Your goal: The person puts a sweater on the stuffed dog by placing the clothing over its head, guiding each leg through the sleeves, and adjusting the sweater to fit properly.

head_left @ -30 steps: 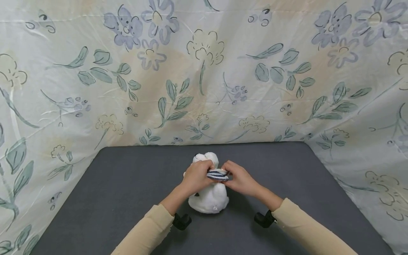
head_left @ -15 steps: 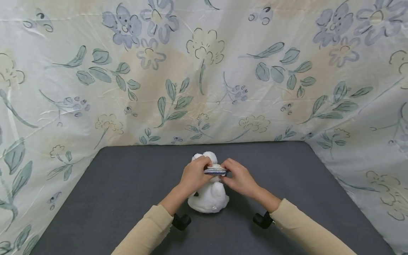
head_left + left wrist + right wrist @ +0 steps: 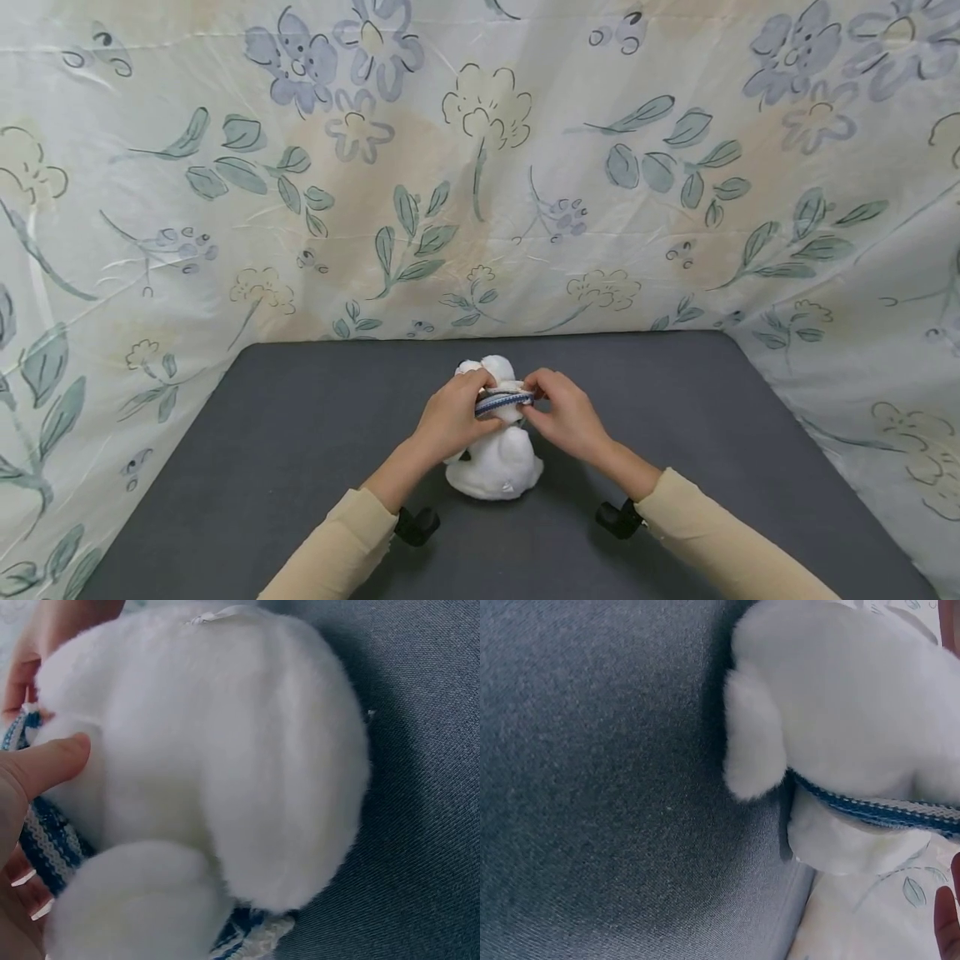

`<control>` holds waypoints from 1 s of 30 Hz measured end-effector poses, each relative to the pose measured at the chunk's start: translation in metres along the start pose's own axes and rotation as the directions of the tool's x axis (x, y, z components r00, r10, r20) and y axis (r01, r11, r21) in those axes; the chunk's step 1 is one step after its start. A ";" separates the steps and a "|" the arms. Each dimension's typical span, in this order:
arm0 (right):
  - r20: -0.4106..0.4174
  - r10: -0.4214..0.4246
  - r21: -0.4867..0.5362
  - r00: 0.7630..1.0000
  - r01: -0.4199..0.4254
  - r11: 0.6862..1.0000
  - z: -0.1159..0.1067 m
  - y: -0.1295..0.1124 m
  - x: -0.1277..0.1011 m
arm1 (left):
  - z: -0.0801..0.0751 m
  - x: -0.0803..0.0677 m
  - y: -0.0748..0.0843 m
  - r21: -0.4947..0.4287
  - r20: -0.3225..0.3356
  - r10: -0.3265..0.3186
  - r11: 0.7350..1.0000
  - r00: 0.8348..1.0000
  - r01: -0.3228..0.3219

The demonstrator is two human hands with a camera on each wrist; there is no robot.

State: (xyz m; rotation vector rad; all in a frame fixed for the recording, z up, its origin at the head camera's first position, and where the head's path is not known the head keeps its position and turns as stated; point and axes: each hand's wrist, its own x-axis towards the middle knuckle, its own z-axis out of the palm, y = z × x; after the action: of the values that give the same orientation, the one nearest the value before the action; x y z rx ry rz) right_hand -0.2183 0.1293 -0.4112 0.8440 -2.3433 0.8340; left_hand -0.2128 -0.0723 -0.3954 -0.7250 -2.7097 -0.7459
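Observation:
A white plush toy (image 3: 497, 460) sits upright on the grey table (image 3: 285, 433), seen from behind. A blue and white striped knitted band (image 3: 501, 401) lies round its neck. My left hand (image 3: 452, 414) pinches the band's left end and my right hand (image 3: 564, 413) pinches its right end, both close against the toy's head. In the left wrist view the thumb (image 3: 45, 761) presses into the toy's fur (image 3: 225, 750) beside the band (image 3: 46, 844). The right wrist view shows the band (image 3: 870, 810) stretched across the toy (image 3: 847, 712).
A flower-printed cloth (image 3: 480, 167) hangs as a wall behind the table and along both sides. Black wrist mounts (image 3: 417, 525) sit under both beige sleeves (image 3: 720, 542). Bare grey table surface lies left and right of the toy.
Both hands have lifted the striped band a little higher on the toy, from the upper back to the neck. The band now looks thinner and more stretched.

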 end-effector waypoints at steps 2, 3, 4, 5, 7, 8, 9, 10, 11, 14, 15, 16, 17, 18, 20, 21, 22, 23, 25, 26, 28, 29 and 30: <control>-0.012 -0.024 -0.001 1.000 0.024 1.000 0.000 0.000 0.000 | 0.002 0.001 0.000 0.013 -0.014 -0.004 1.000 1.000 0.004; -0.017 -0.034 -0.004 0.999 0.033 0.999 0.000 0.001 0.000 | 0.003 0.001 0.000 0.016 -0.021 -0.005 1.000 1.000 0.006; -0.022 -0.040 -0.005 0.999 0.039 0.999 0.001 0.001 0.000 | 0.004 0.001 0.000 0.022 -0.031 -0.004 1.000 1.000 0.005; -0.024 -0.039 -0.005 0.999 0.039 0.999 0.000 0.001 0.000 | 0.005 0.001 0.000 0.027 -0.040 -0.005 1.000 0.999 0.006; -0.026 -0.036 -0.002 0.999 0.036 0.999 0.000 0.002 0.000 | 0.006 0.002 0.001 0.039 -0.058 -0.011 0.999 0.998 0.013; -0.026 -0.034 0.001 0.999 0.034 0.999 0.000 0.002 0.000 | 0.006 0.002 0.001 0.043 -0.064 -0.015 0.999 0.998 0.018; -0.025 -0.032 0.003 0.999 0.032 0.999 0.000 0.002 0.000 | 0.007 0.002 0.001 0.046 -0.071 -0.019 0.999 0.997 0.022; -0.023 -0.028 0.007 0.999 0.029 1.000 0.000 0.003 -0.001 | 0.007 0.002 0.002 0.048 -0.078 -0.023 0.999 0.997 0.027; -0.019 -0.025 0.010 0.999 0.025 1.000 0.000 0.003 -0.001 | 0.007 0.002 0.002 0.048 -0.082 -0.028 0.998 0.996 0.032; -0.009 -0.018 0.021 1.000 0.019 1.000 0.000 0.003 -0.003 | 0.008 0.002 0.003 0.049 -0.094 -0.032 0.998 0.995 0.037; -0.004 -0.015 0.024 1.000 0.015 1.000 -0.001 0.003 -0.003 | 0.009 0.002 0.003 0.048 -0.098 -0.034 0.998 0.995 0.038; 0.001 -0.013 0.028 1.000 0.013 1.000 -0.001 0.003 -0.004 | 0.009 0.002 0.004 0.050 -0.101 -0.035 0.998 0.994 0.040; 0.006 -0.010 0.032 1.000 0.010 0.999 -0.002 0.003 -0.004 | 0.009 0.003 0.004 0.053 -0.105 -0.038 0.998 0.994 0.044; 0.011 -0.007 0.037 1.000 0.006 0.999 -0.002 0.002 -0.004 | 0.010 0.003 0.005 0.057 -0.110 -0.042 0.997 0.993 0.048; 0.020 -0.001 0.045 1.000 0.000 0.999 -0.003 0.002 -0.005 | 0.011 0.003 0.005 0.066 -0.117 -0.047 0.996 0.992 0.055; 0.023 0.001 0.048 1.000 -0.002 0.999 -0.003 0.002 -0.006 | 0.011 0.003 0.006 0.070 -0.122 -0.050 0.996 0.991 0.058; 0.025 0.003 0.051 1.000 -0.004 0.999 -0.003 0.002 -0.006 | 0.012 0.004 0.006 0.075 -0.125 -0.052 0.995 0.991 0.062; 0.026 0.005 0.054 1.000 -0.007 0.998 -0.003 0.002 -0.006 | 0.012 0.004 0.007 0.079 -0.127 -0.055 0.995 0.990 0.065; 0.030 0.002 0.057 1.000 -0.003 0.998 -0.004 0.002 -0.007 | 0.013 0.005 0.007 0.088 -0.131 -0.058 0.994 0.990 0.070; 0.031 -0.003 0.058 1.000 0.001 0.998 -0.004 0.002 -0.008 | 0.012 0.006 0.008 0.089 -0.133 -0.060 0.993 0.989 0.073; 0.035 -0.013 0.059 0.999 0.011 0.998 -0.004 0.003 -0.009 | 0.013 0.006 0.009 0.090 -0.137 -0.068 0.993 0.988 0.081; 0.038 -0.019 0.059 0.999 0.016 0.998 -0.004 0.003 -0.009 | 0.013 0.006 0.009 0.090 -0.141 -0.069 0.993 0.988 0.082; 0.041 -0.023 0.056 0.999 0.021 0.998 -0.004 0.004 -0.010 | 0.013 0.007 0.010 0.092 -0.145 -0.071 0.992 0.987 0.085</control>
State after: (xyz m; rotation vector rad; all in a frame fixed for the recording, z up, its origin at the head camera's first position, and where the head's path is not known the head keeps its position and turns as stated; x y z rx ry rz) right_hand -0.2134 0.1378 -0.4160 0.9168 -2.3518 0.8840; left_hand -0.2147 -0.0554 -0.3996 -0.5249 -2.6370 -0.6500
